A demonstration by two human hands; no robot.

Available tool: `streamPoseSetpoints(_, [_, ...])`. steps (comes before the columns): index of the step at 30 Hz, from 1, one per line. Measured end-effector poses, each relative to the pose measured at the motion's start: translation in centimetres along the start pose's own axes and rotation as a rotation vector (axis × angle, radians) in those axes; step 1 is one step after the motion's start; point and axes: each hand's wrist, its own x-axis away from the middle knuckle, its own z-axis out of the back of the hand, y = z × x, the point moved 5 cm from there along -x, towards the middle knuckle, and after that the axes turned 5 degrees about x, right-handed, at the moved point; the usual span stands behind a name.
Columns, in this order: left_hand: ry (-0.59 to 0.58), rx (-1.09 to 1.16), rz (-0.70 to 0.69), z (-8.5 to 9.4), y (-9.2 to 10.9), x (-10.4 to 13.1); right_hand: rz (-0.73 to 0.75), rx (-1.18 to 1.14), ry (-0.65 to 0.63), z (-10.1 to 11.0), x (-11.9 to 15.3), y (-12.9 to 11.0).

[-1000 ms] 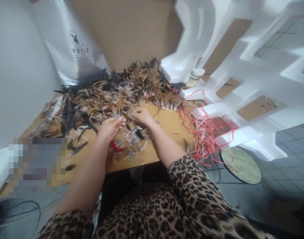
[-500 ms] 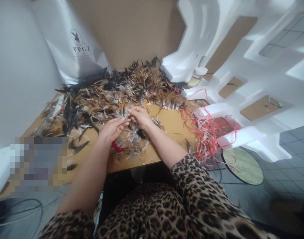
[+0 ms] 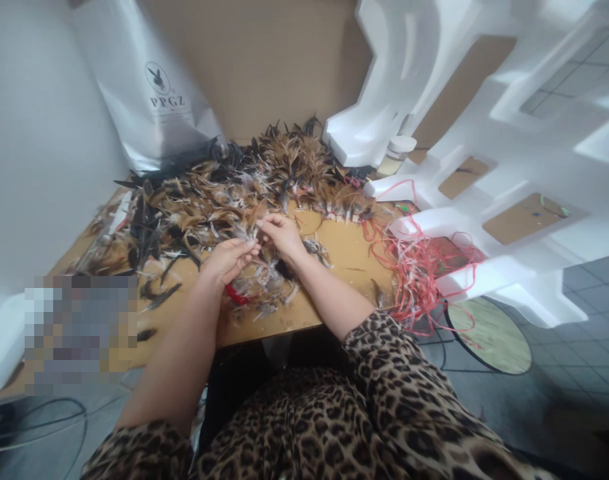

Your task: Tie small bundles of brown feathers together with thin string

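Tan tabletop runs back to a brown panel, with a silver bag marked PPGZ standing at the back left and white foam pieces rising on the right. Across the back and left spreads a heap of brown and black feathers. I've got a small feather tuft up in front of that heap: my left hand pinches it low between thumb and forefinger, the other fingers curled under, and my right hand has thumb and forefinger pressed together on its right side, though I cannot tell exactly which strands they nip. Just below my hands lie loose pale feathers and a red piece; over to the right, pinkish-red ribbon tangles against the foam
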Motion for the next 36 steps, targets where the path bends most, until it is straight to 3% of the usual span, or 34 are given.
streamPoseSetpoints(9, [0.078,0.075,-0.042,0.5,0.5,-0.1,-0.061,-0.100,0.079,1.2,-0.5,-0.9])
streamPoseSetpoints(16, [0.046,0.117,-0.010,0.4,0.4,-0.1,-0.058,-0.001,-0.001,0.0,0.2,-0.4])
streamPoseSetpoints(36, [0.056,0.126,-0.007,0.1,0.4,-0.1,-0.095,-0.070,0.060,-1.0,0.6,0.7])
